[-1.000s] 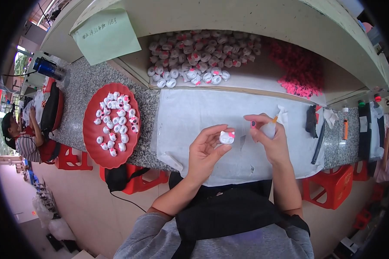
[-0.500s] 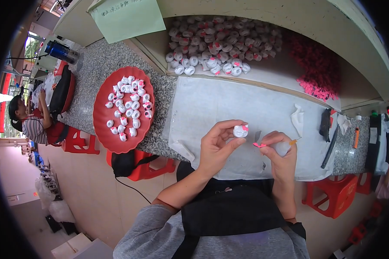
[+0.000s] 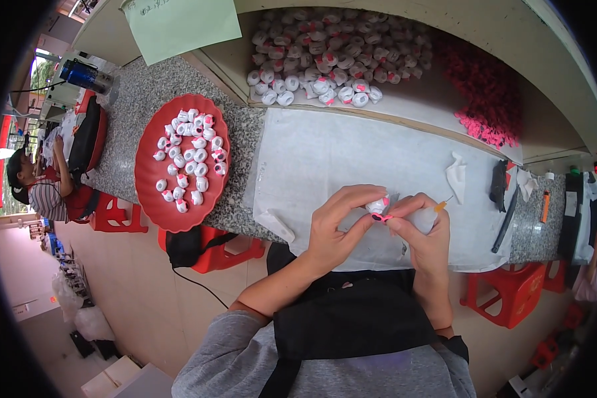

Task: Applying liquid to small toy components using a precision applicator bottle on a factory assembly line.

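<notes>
Carefully, we work above the table [image 3: 123, 146] | left hand [image 3: 338, 225]: fingers gripping white piece [image 3: 377, 206] | right hand [image 3: 426, 240]: fingers pinching pink part [image 3: 382, 217] at its edge, contact unclear, bottle [image 3: 423, 220] in palm | we should align squarely, needle [image 3: 450, 198] pointing away | red dish [image 3: 154, 207]: loose white pieces [image 3: 201, 170] | shelf [image 3: 408, 107]: white heap [image 3: 331, 56], pink heap [image 3: 487, 123]

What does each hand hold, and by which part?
Left hand: white piece, by its sides. Right hand: pink piece, by its right end; orange-tipped bottle, by its body.
</notes>
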The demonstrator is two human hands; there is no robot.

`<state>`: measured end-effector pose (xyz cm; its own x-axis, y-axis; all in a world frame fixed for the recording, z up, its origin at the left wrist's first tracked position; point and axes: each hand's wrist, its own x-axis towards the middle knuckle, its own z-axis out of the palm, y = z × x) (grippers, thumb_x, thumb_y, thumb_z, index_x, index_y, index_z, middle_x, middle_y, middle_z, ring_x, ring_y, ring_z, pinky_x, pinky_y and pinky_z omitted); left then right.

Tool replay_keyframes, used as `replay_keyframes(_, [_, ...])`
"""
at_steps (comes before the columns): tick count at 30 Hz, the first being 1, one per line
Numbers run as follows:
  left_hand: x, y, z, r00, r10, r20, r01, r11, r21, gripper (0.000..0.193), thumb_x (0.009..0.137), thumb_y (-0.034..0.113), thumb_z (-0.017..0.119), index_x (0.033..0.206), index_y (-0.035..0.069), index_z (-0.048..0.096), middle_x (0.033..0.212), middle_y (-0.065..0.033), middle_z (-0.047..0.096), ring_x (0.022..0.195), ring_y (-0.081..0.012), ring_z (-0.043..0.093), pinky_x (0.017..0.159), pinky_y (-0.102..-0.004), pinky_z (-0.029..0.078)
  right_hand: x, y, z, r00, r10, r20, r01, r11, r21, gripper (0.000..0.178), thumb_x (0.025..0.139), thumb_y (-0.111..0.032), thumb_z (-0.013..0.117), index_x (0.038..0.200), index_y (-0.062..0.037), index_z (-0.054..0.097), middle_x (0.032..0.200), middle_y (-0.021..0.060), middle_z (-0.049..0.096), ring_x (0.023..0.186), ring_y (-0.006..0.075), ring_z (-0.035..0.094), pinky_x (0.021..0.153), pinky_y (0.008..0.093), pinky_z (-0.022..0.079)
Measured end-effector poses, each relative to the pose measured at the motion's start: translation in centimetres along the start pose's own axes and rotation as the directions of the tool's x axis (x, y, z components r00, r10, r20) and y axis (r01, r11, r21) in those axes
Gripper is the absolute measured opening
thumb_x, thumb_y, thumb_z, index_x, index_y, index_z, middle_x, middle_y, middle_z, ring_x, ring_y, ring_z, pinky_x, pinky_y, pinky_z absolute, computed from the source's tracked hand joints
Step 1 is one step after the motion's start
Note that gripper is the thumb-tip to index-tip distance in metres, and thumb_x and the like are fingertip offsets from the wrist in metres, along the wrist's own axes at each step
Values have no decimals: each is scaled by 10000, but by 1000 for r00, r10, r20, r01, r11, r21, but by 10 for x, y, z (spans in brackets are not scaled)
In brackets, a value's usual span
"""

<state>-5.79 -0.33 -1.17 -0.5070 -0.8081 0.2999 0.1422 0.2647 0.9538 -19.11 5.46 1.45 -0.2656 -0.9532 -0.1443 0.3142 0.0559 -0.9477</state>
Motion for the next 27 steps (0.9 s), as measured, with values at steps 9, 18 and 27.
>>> replay_keyframes(9, [-1,2,-1,999,22,33,-23,1000,4,281,669,-55,560,943,-18,511,999,-154,501,933,-225,487,778,-295,401,-1,1,3,997,-45,-64,41,997,-66,86,660,46,582,696,-1,520,716,70,552,688,99,502,632,207,386])
replay_keyframes(18, [-2,8,1,980,-195,44,192,857,-478,241,727,-5,528,962,-24,484,995,-167,489,929,-199,479,803,-291,383,0,5,7,978,-206,-25,203,975,-93,369,620,19,637,938,-23,454,699,46,512,642,81,464,567,196,374])
replay_keyframes(27, [-6,3,-3,967,-219,131,255,824,-506,239,732,-12,525,970,-19,498,1000,-119,507,960,-181,467,832,-286,358,0,7,5,996,-29,86,23,997,70,270,635,8,640,880,1,525,693,30,524,579,61,471,522,181,382])
